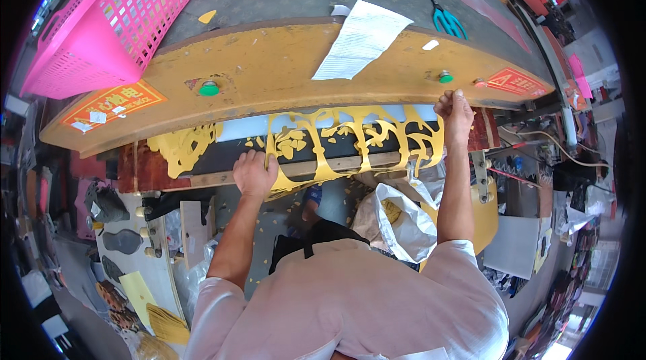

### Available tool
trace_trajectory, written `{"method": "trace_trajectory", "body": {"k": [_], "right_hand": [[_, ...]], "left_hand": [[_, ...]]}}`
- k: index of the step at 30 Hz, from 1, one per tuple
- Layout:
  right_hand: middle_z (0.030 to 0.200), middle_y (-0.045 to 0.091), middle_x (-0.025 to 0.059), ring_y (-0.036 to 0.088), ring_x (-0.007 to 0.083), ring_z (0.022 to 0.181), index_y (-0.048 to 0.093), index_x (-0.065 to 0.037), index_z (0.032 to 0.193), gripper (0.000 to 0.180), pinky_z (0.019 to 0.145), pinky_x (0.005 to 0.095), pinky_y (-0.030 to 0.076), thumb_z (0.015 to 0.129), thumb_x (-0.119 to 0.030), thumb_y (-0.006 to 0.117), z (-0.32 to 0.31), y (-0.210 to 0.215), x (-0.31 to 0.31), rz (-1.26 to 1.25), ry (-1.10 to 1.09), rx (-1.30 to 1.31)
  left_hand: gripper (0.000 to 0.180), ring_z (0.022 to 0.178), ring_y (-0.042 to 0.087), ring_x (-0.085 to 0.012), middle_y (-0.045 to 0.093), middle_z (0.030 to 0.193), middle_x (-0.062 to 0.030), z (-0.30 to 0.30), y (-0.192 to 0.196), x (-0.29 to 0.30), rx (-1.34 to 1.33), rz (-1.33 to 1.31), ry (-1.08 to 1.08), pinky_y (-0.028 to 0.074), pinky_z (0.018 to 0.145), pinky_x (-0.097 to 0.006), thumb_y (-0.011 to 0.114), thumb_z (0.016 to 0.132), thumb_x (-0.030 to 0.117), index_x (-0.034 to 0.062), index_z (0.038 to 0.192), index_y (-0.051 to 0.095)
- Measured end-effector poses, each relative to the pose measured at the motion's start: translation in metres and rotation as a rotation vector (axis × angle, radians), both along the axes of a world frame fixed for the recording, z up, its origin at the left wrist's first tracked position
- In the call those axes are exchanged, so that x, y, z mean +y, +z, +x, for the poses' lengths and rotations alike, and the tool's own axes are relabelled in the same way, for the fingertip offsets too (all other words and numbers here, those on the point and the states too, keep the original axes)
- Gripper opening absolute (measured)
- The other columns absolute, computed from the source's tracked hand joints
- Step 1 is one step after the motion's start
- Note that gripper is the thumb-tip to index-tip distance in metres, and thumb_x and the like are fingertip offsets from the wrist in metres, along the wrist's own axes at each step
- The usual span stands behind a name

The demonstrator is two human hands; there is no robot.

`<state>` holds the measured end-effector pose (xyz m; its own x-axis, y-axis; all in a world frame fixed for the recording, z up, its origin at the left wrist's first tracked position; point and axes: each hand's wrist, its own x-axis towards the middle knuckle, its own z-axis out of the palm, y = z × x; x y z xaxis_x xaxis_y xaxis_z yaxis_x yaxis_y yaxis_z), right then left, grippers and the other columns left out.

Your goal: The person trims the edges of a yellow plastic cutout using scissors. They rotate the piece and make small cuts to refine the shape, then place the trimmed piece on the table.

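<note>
A yellow cut-out sheet [321,169], a web of thin strands around large holes, stretches across the machine's opening and hangs over its front edge. My left hand [254,174] is closed at the sheet's left edge, fingertips partly hidden. Higher up, my right hand [456,116] pinches the sheet at its upper right corner. Loose small yellow pieces [288,143] lie on the dark bed behind the strands. To the left of my left hand rests another crumpled yellow cut-out sheet [180,148].
Above the opening runs a tan machine beam [282,57] with green push buttons [208,89]. On top are a pink basket [87,44], a paper sheet [363,37] and teal-handled scissors [447,21]. White sacks [404,225] stand below, right of my legs. Yellow scraps litter the floor.
</note>
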<state>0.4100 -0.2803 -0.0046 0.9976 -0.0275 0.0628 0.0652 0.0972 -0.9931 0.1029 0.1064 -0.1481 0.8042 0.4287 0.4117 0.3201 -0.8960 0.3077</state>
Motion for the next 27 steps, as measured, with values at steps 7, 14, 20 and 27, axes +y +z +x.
{"method": "trace_trajectory", "body": {"k": [7, 14, 20, 27], "right_hand": [[0.084, 0.067, 0.0042, 0.065, 0.0152, 0.071, 0.066, -0.004, 0.1, 0.035, 0.067, 0.0312, 0.057, 0.109, -0.037, 0.06, -0.015, 0.002, -0.01, 0.032, -0.038, 0.03], [0.088, 0.072, 0.0045, 0.068, 0.0155, 0.073, 0.069, -0.005, 0.105, 0.035, 0.07, 0.0334, 0.061, 0.11, -0.038, 0.058, -0.03, 0.0, -0.007, 0.066, -0.007, 0.102], [0.085, 0.07, 0.0042, 0.069, 0.0155, 0.072, 0.069, -0.005, 0.104, 0.034, 0.068, 0.0336, 0.062, 0.11, -0.037, 0.058, -0.039, -0.003, 0.002, 0.114, 0.023, 0.125], [0.087, 0.069, 0.0026, 0.067, 0.0172, 0.074, 0.067, -0.009, 0.104, 0.033, 0.07, 0.036, 0.061, 0.11, -0.039, 0.056, -0.034, 0.003, 0.006, 0.106, 0.012, 0.156]], "left_hand": [[0.025, 0.075, 0.06, -0.0319, 0.06, 0.076, -0.0072, -0.032, -0.003, -0.023, -0.051, 0.007, -0.05, 0.048, 0.065, -0.047, 0.07, 0.085, 0.029, 0.0107, 0.07, 0.062], [0.025, 0.073, 0.059, -0.0288, 0.058, 0.074, -0.0037, -0.073, -0.001, -0.043, -0.045, 0.026, -0.022, 0.046, 0.063, -0.046, 0.071, 0.082, 0.031, 0.0137, 0.068, 0.06], [0.026, 0.073, 0.059, -0.0281, 0.057, 0.073, -0.0036, -0.079, -0.003, -0.048, -0.062, 0.024, -0.02, 0.046, 0.063, -0.045, 0.071, 0.082, 0.031, 0.0135, 0.067, 0.06], [0.027, 0.074, 0.06, -0.029, 0.059, 0.074, -0.0037, -0.051, -0.007, -0.03, -0.075, 0.042, -0.031, 0.046, 0.063, -0.046, 0.07, 0.084, 0.032, 0.0128, 0.067, 0.062]]}}
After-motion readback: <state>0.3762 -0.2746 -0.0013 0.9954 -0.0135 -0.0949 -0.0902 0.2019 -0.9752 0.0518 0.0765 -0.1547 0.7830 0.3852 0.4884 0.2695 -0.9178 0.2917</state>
